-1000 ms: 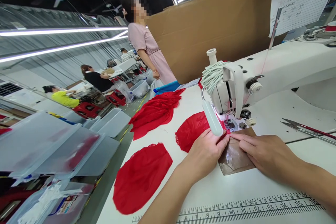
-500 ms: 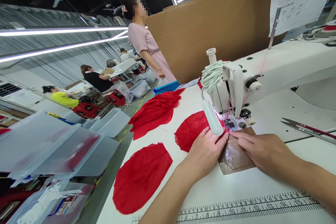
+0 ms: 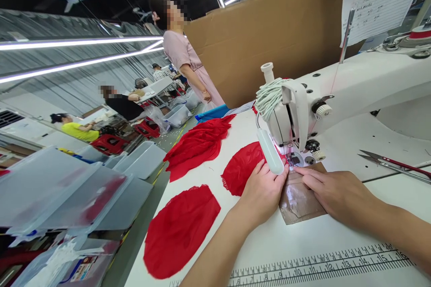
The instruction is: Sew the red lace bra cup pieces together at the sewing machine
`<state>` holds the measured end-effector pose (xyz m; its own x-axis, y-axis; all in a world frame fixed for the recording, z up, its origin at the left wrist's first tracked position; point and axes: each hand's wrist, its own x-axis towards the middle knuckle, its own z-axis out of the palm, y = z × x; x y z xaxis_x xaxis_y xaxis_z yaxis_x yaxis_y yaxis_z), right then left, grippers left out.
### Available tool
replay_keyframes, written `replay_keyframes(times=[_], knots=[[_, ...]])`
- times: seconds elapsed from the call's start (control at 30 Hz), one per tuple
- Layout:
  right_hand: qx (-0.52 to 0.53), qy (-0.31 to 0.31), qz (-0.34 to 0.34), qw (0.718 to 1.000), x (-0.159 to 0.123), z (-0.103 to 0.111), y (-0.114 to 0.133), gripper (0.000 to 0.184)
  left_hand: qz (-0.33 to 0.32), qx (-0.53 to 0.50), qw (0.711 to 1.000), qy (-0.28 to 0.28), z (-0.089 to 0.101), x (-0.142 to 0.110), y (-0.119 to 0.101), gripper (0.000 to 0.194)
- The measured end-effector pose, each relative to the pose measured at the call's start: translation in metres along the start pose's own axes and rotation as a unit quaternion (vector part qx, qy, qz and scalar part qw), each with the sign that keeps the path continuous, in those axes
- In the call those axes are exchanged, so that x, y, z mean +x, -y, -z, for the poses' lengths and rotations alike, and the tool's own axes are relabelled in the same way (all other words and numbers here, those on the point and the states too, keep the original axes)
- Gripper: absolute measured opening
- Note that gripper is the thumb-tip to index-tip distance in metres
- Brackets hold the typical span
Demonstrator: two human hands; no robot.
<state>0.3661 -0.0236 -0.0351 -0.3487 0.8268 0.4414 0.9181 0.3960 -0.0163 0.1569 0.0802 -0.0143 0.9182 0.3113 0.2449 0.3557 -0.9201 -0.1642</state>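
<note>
My left hand point(image 3: 264, 195) lies on the edge of an oval red fabric piece point(image 3: 240, 166), its fingers together and gripping the cloth beside the needle area. Some fingertips are hidden behind the pale green lamp point(image 3: 271, 151). My right hand point(image 3: 332, 193) rests on a brown plate point(image 3: 298, 202), the index finger stretched out to the presser foot point(image 3: 290, 158) and the others bent loosely. Both hands are close together in front of the white sewing machine point(image 3: 363, 71). Exactly how the cloth lies under the foot is too small to make out.
Another red oval piece point(image 3: 182, 233) and a crumpled red cloth point(image 3: 200, 145) lie to the left on the white table. Thread snips point(image 3: 393, 163) lie at right. A printed ruler point(image 3: 319, 267) runs along the front. Plastic bins point(image 3: 67, 188) stand left; a person point(image 3: 185, 54) stands beyond the table.
Both hands stay nearly in place. The bit of red cloth between the fingertips shows less now. The whole view has shifted slightly.
</note>
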Motion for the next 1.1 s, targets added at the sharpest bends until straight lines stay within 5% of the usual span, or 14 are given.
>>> replay_keyframes(times=[0.77,0.97,1.1], knots=[[-0.011,0.005,-0.018,1.0,0.0,-0.005,-0.002,0.03,0.034,-0.038,0.999,-0.008,-0.01,0.005,-0.002,0.042],[0.014,0.029,-0.027,0.999,0.001,-0.001,-0.004,0.029,0.086,-0.073,0.991,0.066,0.042,-0.006,0.011,0.05],[0.059,0.011,-0.047,0.997,-0.001,-0.006,-0.005,0.03,0.166,-0.037,0.965,0.197,0.071,-0.014,0.021,0.036]])
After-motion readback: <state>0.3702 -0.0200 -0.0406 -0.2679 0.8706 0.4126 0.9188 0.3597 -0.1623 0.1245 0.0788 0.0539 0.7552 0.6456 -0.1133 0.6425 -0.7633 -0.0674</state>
